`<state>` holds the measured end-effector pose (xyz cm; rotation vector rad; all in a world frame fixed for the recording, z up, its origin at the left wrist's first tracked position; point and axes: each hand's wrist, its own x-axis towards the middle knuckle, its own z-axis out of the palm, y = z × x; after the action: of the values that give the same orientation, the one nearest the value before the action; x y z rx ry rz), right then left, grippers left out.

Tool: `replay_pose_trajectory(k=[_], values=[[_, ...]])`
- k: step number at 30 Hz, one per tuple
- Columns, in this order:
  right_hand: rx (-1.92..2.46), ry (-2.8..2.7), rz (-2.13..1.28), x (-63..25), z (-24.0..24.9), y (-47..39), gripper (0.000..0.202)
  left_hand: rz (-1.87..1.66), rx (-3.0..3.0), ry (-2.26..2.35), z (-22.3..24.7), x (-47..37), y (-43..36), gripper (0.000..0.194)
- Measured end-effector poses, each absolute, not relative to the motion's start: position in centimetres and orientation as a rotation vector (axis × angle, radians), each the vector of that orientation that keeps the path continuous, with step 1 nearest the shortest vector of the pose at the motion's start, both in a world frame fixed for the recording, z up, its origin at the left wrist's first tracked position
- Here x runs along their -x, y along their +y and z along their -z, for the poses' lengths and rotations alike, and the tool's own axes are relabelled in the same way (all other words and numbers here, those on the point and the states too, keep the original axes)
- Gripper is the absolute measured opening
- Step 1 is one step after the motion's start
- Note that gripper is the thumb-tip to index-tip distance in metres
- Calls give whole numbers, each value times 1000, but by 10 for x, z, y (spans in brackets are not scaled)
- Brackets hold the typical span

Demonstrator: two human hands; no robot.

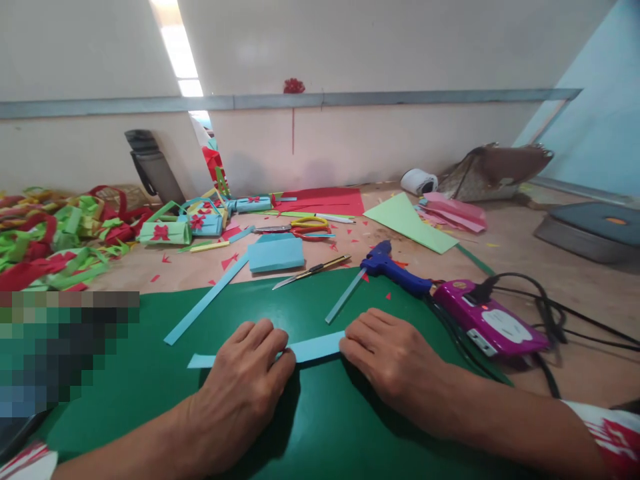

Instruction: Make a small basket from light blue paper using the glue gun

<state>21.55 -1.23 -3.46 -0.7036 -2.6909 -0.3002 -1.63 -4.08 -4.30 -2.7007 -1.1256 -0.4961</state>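
Two bare hands at work on one light-blue paper strip, low over a green mat on the table. Left hand: narrow, fingers curled and closed on the strip, a free end poking out at its nine o'clock side. Right hand: also narrow, fingertips pinched on the strip's other end. Span between them bare, rising slightly toward the right hand. Positions below read from the strip, six o'clock being the person's side. Ten o'clock: second blue strip, lying slantwise, partly on the mat. Twelve: folded blue paper, craft knife just beside it, yellow-and-red-handled scissors farther off. One to two: blue glue gun, clear stick out of its nose, toward the mat. Between two and three: purple power strip, black plug seated. One o'clock, farther: light-green sheet, pink paper next to it. Eleven: small paper bags with red bows, one green, one blue; dark bottle behind. Red scraps scattered about the knife.
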Motion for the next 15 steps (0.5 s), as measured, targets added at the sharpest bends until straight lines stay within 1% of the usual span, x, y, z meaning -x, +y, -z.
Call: replay_pose_trajectory(k=[6, 10, 15], values=[[835, -2612, 150, -221, 40, -12, 32, 540, 2701, -1178, 47, 19, -41, 31], [910, -2628, 39, -226, 44, -6, 27, 570, 2726, -1365, 49, 22, -40, 33], [1042, -2586, -194, -227, 42, -2, 21, 538, 2755, -1604, 43, 22, -39, 34]])
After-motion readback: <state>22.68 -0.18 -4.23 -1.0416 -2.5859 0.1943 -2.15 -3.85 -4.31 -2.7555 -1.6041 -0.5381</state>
